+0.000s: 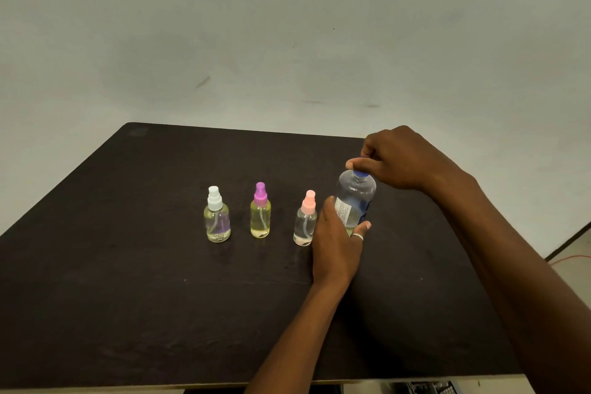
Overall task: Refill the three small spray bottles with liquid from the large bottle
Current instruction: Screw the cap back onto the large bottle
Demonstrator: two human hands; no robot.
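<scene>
Three small clear spray bottles stand in a row on the dark table: one with a white cap at the left, one with a purple cap in the middle, one with a pink cap at the right. Just right of the pink one stands the large clear bottle with a blue cap and a white label. My left hand wraps around its lower body. My right hand pinches the blue cap from above.
A plain pale wall rises behind the table's far edge. The floor shows at the far right with a red cable. Some dark equipment peeks out below the table's near edge.
</scene>
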